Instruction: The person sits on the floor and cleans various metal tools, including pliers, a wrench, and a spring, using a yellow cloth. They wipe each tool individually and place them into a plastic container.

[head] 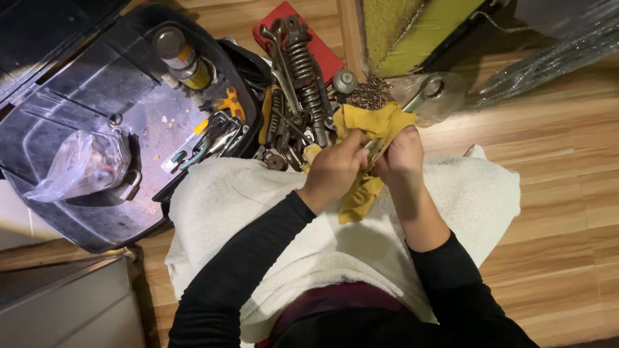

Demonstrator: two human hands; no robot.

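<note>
Both hands (367, 164) grip wrench (419, 96), floor (554, 167) rightward.

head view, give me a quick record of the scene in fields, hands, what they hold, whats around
left hand: grips the yellow cloth around a metal wrench
right hand: pinches the same cloth and tool
under the hands: white towel
ahead: heap of metal tools, coil spring
left side: open black toolbox, plastic bag, spray can
surface: wooden floor
</note>
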